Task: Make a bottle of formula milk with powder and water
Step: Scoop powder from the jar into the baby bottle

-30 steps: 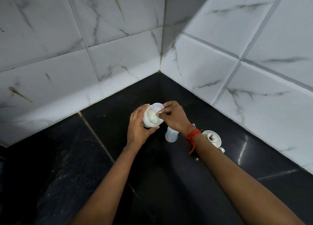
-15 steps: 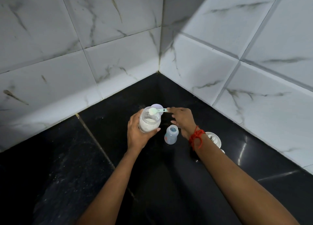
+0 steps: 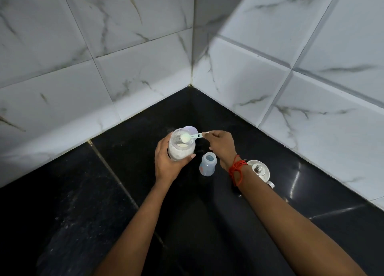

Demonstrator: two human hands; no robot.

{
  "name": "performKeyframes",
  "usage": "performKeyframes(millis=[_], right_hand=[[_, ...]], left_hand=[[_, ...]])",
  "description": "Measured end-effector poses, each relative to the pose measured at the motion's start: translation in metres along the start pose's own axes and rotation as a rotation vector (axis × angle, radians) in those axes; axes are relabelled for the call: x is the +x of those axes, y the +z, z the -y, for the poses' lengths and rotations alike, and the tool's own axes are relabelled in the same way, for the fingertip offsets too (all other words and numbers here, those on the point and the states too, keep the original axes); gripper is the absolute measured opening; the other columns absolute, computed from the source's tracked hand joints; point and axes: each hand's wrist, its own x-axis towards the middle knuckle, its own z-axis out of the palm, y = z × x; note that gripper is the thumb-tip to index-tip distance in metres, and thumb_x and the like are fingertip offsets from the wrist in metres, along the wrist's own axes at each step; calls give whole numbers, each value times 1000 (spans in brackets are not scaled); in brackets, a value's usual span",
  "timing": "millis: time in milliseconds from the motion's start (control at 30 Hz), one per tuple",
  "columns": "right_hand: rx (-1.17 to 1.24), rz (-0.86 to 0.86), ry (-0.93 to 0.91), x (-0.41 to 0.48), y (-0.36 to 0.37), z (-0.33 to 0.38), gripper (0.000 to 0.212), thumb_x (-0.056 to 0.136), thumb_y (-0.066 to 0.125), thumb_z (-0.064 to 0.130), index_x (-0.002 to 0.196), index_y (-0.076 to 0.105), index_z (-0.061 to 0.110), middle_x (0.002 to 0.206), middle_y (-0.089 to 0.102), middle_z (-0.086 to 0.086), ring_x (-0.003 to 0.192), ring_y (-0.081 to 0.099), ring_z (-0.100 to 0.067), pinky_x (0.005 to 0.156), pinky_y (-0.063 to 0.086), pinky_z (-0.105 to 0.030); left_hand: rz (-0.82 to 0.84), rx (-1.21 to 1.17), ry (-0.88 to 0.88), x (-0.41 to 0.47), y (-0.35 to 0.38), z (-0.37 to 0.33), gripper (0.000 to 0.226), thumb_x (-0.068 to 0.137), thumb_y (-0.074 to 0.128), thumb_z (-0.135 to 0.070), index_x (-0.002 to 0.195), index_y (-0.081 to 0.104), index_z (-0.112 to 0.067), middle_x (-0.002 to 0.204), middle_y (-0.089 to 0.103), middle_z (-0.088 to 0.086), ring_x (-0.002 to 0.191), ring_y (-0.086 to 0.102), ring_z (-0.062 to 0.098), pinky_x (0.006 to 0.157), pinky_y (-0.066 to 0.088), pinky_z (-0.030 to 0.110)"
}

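In the corner of the black tabletop, where the two marble-tiled walls meet, the person has both hands busy. The left hand is wrapped round a clear powder jar, fingers curled about its side and the thumb across the front. The jar is open at the top and white powder fills much of it. From here I cannot tell whether its base sits on the tabletop.

The right hand pinches the end of a small pale scoop between fingertips and thumb. The scoop's bowl sits right over the jar's mouth, heaped with powder. A pale purple lid peeks out just behind the jar (only its edge shows).

The baby bottle stands upright and uncapped on the tabletop, between the two wrists and just beside the jar, with neither hand touching it. A red thread is tied round the right wrist. Behind that wrist sits a white vessel with a metal knob on its lid, partly hidden by the arm.
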Motion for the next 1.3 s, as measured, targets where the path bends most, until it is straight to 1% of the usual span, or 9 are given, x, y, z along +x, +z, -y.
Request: performKeyframes(millis=[167, 267, 400, 533, 767, 867, 1000, 1167, 1300], right_hand=[[50, 6, 36, -1, -1, -1, 13, 92, 69, 23, 83, 77, 19, 67, 63, 5, 68, 57, -11, 72, 55, -33], [21, 19, 44, -1, -2, 0, 14, 92, 70, 23, 92, 79, 13, 70, 64, 4, 71, 58, -12, 70, 53, -31], [53, 13, 72, -2, -3, 0, 12, 92, 70, 22, 87, 77, 14, 71, 64, 3, 69, 56, -11, 69, 52, -31], [47, 22, 53, -4, -2, 0, 16, 92, 69, 22, 94, 78, 9, 70, 63, 2, 68, 56, -11, 65, 51, -29], [59, 7, 84, -2, -5, 1, 18, 90, 71, 24, 77, 76, 12, 63, 56, -1, 61, 51, -15, 63, 48, -33], [24, 4, 77, -1, -5, 1, 17, 89, 72, 25, 78, 76, 12, 61, 57, 0, 61, 52, -15, 64, 48, -33], [138, 11, 127, -3, -9, 5, 22, 91, 70, 21, 69, 71, 16, 62, 54, -2, 56, 48, -14, 52, 44, -25], [268, 4, 177, -3, -19, 8, 15, 90, 70, 19, 82, 73, 7, 61, 47, 0, 53, 44, -11, 47, 41, -22], [320, -16, 176, 1, -35, 5, 21, 91, 70, 20, 97, 75, 1, 72, 52, -6, 57, 45, -12, 49, 40, -23]], left_hand=[[-7, 16, -6, 1, -2, 0, 92, 57, 97, -43, 139, 56, -37, 140, 56, -19, 132, 55, 10, 106, 51, 49], [-16, 23, -2, -1, -3, 1, 94, 56, 98, -41, 140, 56, -34, 140, 56, -15, 132, 55, 11, 107, 51, 48], [-8, 22, -2, -2, -3, 2, 93, 57, 98, -41, 140, 56, -35, 140, 56, -14, 131, 55, 10, 107, 52, 48], [6, 19, -7, -3, -3, 2, 93, 57, 99, -39, 139, 56, -37, 137, 55, -22, 130, 55, 8, 106, 52, 47], [-4, 8, -10, -2, -1, 4, 93, 56, 101, -35, 139, 57, -34, 139, 56, -16, 131, 55, 8, 107, 52, 46], [-1, 19, -12, -1, 0, 4, 94, 56, 101, -35, 139, 57, -32, 140, 56, -14, 131, 55, 9, 107, 51, 46], [-7, 15, -51, -1, 5, 7, 93, 57, 102, -31, 138, 58, -34, 138, 57, -16, 128, 56, 3, 108, 51, 39], [-10, 0, -130, 4, 19, 20, 87, 56, 100, -28, 132, 60, -35, 133, 62, -12, 122, 60, 6, 105, 53, 41], [4, 0, -183, 10, 30, 32, 87, 53, 97, -40, 131, 59, -37, 131, 64, -10, 121, 62, 11, 103, 54, 46]])
